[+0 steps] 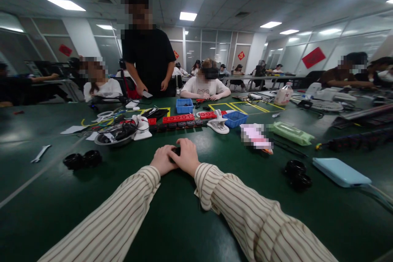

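My left hand (162, 160) and my right hand (188, 156) are together over the green table, their fingers closed around a small black object (175, 150). The fingers cover most of that object, so its kind does not show. A pair of black round ring-like parts (82, 159) lies to the left of my hands. Similar black round parts (297, 174) rest over on the right side. Beyond my hands is a white clip-like stand (218, 125).
Red-and-black power strips (178, 119) cross the table, with blue bins (184, 106) nearby. At left are a wrench (41, 153) and a bowl of cables (115, 137). A light-blue box (341, 172) and a green pouch (293, 133) lie right. Several people sit or stand beyond.
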`<state>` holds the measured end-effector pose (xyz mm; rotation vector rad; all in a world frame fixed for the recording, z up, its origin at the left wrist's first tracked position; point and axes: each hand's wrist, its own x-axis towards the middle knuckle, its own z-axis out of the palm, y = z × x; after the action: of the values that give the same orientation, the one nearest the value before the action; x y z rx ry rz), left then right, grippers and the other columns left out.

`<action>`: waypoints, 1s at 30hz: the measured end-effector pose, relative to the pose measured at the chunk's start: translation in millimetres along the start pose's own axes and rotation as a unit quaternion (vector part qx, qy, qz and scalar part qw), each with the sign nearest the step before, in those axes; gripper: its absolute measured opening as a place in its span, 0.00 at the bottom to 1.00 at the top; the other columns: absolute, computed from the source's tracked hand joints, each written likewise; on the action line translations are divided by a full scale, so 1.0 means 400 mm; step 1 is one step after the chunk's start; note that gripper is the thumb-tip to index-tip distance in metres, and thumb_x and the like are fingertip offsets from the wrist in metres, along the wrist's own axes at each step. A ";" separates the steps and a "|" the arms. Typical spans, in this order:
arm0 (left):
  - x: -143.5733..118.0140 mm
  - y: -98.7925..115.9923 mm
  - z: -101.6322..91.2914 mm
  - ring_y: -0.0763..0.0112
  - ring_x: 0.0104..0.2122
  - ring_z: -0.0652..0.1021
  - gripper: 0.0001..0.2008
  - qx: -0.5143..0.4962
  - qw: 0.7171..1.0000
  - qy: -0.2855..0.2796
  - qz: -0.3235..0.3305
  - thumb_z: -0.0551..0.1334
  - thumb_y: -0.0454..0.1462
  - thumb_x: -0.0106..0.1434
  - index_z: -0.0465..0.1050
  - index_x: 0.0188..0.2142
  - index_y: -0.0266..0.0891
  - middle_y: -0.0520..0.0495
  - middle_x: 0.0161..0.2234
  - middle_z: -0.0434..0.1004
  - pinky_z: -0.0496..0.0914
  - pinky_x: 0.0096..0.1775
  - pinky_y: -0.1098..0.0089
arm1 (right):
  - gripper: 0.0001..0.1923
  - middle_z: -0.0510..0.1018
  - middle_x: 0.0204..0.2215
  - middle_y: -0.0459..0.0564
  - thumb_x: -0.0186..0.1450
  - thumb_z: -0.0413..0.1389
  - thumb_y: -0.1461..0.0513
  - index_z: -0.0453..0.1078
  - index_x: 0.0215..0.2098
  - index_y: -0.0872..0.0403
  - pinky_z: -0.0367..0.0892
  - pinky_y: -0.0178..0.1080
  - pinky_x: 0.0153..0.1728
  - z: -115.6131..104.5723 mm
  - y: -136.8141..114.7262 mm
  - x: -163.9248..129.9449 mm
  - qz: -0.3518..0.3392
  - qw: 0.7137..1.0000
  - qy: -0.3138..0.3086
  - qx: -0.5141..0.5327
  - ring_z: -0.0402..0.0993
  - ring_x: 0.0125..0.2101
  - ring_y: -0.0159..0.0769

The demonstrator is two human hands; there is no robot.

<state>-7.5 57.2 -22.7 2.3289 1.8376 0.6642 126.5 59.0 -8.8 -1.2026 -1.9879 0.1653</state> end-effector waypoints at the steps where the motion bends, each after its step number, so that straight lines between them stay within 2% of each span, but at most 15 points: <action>1: -0.003 0.006 -0.002 0.54 0.45 0.70 0.27 0.023 1.000 0.000 -0.009 0.66 0.42 0.44 0.67 0.44 0.37 0.41 0.44 0.70 0.60 0.50 0.57 | 0.15 0.68 0.36 0.51 0.58 0.54 0.53 0.64 0.38 0.55 0.57 0.42 0.41 0.002 0.002 0.001 0.011 1.000 -0.006 -0.012 0.63 0.39 0.40; 6: -0.008 0.024 -0.009 0.55 0.44 0.71 0.17 0.071 0.997 -0.011 -0.005 0.62 0.43 0.49 0.70 0.38 0.38 0.42 0.40 0.72 0.53 0.55 0.50 | 0.09 0.69 0.33 0.48 0.60 0.53 0.56 0.66 0.32 0.53 0.57 0.40 0.40 0.008 0.007 0.004 0.007 0.999 -0.038 -0.020 0.64 0.37 0.38; 10: 0.000 0.003 -0.004 0.56 0.43 0.71 0.18 0.046 0.999 -0.017 0.007 0.63 0.41 0.48 0.70 0.39 0.38 0.42 0.41 0.72 0.59 0.52 0.55 | 0.04 0.70 0.33 0.47 0.59 0.53 0.62 0.67 0.32 0.54 0.57 0.39 0.41 0.004 0.007 0.006 -0.043 0.998 -0.048 0.027 0.64 0.38 0.36; 13: 0.009 -0.023 0.006 0.58 0.44 0.71 0.18 0.002 0.998 -0.035 0.054 0.63 0.39 0.48 0.70 0.40 0.38 0.43 0.42 0.71 0.63 0.48 0.62 | 0.08 0.72 0.32 0.46 0.56 0.52 0.67 0.67 0.35 0.54 0.56 0.39 0.44 0.002 0.006 0.005 -0.084 0.994 -0.054 0.050 0.65 0.38 0.35; 16: 0.011 -0.033 0.010 0.58 0.46 0.70 0.19 -0.012 0.997 -0.037 0.073 0.63 0.38 0.48 0.69 0.42 0.36 0.42 0.45 0.70 0.62 0.50 0.63 | 0.15 0.72 0.37 0.48 0.56 0.51 0.67 0.66 0.42 0.55 0.56 0.40 0.47 0.002 0.005 0.003 -0.093 0.993 -0.048 0.056 0.65 0.40 0.36; 19: 0.004 -0.017 0.003 0.56 0.47 0.69 0.26 0.005 0.998 -0.024 0.057 0.64 0.39 0.47 0.66 0.46 0.34 0.39 0.46 0.68 0.61 0.50 0.61 | 0.20 0.70 0.44 0.52 0.58 0.53 0.63 0.62 0.49 0.57 0.55 0.41 0.49 0.003 0.005 0.002 -0.072 0.996 -0.032 0.047 0.63 0.44 0.39; 21: -0.003 0.003 -0.005 0.56 0.47 0.68 0.28 0.019 0.999 -0.010 0.029 0.64 0.40 0.47 0.64 0.48 0.36 0.40 0.47 0.68 0.60 0.51 0.59 | 0.21 0.69 0.44 0.54 0.59 0.53 0.58 0.61 0.50 0.57 0.55 0.43 0.48 0.005 0.004 0.002 -0.037 0.999 -0.020 0.027 0.63 0.45 0.41; 26: -0.013 0.039 -0.013 0.55 0.47 0.69 0.23 0.052 0.998 0.008 -0.024 0.63 0.41 0.47 0.66 0.44 0.37 0.41 0.44 0.70 0.53 0.54 0.54 | 0.17 0.69 0.38 0.54 0.60 0.52 0.53 0.64 0.42 0.56 0.58 0.44 0.42 0.008 0.001 0.003 0.039 0.999 -0.010 -0.032 0.64 0.41 0.43; 30: -0.008 0.027 -0.007 0.55 0.45 0.70 0.20 0.054 0.998 0.019 -0.019 0.62 0.40 0.48 0.69 0.42 0.37 0.41 0.42 0.72 0.56 0.53 0.55 | 0.11 0.69 0.34 0.51 0.61 0.52 0.54 0.65 0.35 0.54 0.59 0.42 0.40 0.005 0.002 0.005 0.029 0.999 -0.019 -0.034 0.65 0.38 0.40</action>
<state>0.6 50.9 -17.2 2.3570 1.9758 0.6223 125.2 61.6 -9.5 -1.3103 -2.0068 0.1535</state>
